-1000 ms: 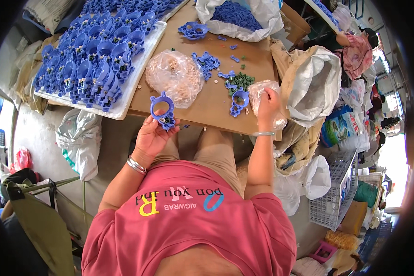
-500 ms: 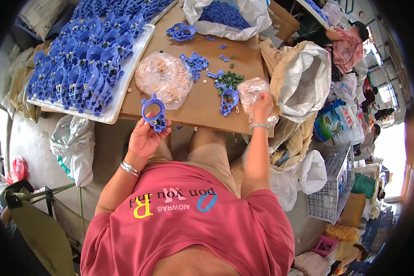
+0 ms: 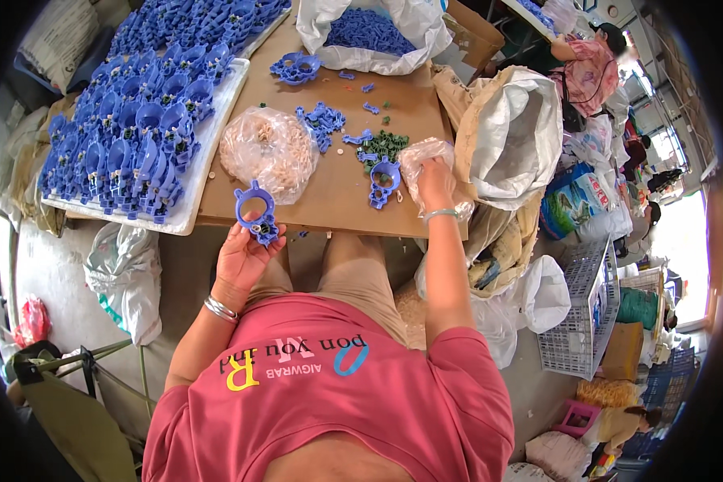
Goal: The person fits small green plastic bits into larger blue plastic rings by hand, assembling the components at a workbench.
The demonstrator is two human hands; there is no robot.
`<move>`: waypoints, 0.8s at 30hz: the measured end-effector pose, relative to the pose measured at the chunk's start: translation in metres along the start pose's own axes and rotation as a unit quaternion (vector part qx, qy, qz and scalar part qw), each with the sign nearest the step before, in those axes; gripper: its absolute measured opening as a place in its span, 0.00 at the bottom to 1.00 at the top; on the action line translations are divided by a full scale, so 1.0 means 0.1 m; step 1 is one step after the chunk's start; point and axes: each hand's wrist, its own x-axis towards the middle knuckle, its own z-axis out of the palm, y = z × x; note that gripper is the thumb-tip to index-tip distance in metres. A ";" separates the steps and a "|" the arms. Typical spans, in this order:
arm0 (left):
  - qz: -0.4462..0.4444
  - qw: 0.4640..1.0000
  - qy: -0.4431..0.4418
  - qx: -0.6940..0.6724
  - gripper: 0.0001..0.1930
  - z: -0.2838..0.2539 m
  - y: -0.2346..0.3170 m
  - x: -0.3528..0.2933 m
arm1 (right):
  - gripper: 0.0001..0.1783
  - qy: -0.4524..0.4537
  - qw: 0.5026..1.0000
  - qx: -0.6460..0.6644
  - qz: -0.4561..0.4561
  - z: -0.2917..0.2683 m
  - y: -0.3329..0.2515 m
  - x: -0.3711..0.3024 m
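Note:
My left hand is closed on a blue plastic ring part, held just off the table's near edge with its ring pointing away from me. Small dark and pale pieces sit at the part's lower end. My right hand reaches into a clear plastic bag of small beige pieces; its fingertips are hidden there. A second blue ring part lies just left of that bag, beside a pile of small dark green pieces. Between my hands rests a larger clear bag of beige pieces.
Rows of blue parts fill a white tray at the left. Small blue pieces lie mid-table, and a white sack of blue pieces stands at the back. An open lined sack borders the right edge. Another person sits at far right.
My right hand has gone deeper into the small bag of beige pieces. My left hand still holds the blue ring part. The whole view has shifted slightly.

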 end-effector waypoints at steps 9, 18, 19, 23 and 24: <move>-0.006 1.000 -0.025 -0.016 0.20 0.00 -0.03 0.02 | 0.12 -0.078 0.995 -0.028 -0.055 0.25 0.14 0.35; 0.005 0.997 -0.034 -0.062 0.17 0.05 -0.01 -0.02 | 0.10 0.016 0.999 -0.005 -0.042 0.07 0.05 0.21; 0.007 0.997 -0.033 -0.064 0.17 0.04 -0.01 -0.02 | 0.10 0.027 0.999 0.029 -0.036 0.02 0.07 0.16; 0.007 0.997 -0.038 -0.069 0.17 0.04 0.00 -0.02 | 0.10 0.115 0.974 0.184 0.065 -0.08 0.12 -0.11; 0.007 0.996 -0.044 -0.072 0.17 0.04 -0.01 -0.02 | 0.10 0.115 0.974 0.183 0.064 -0.14 0.07 -0.17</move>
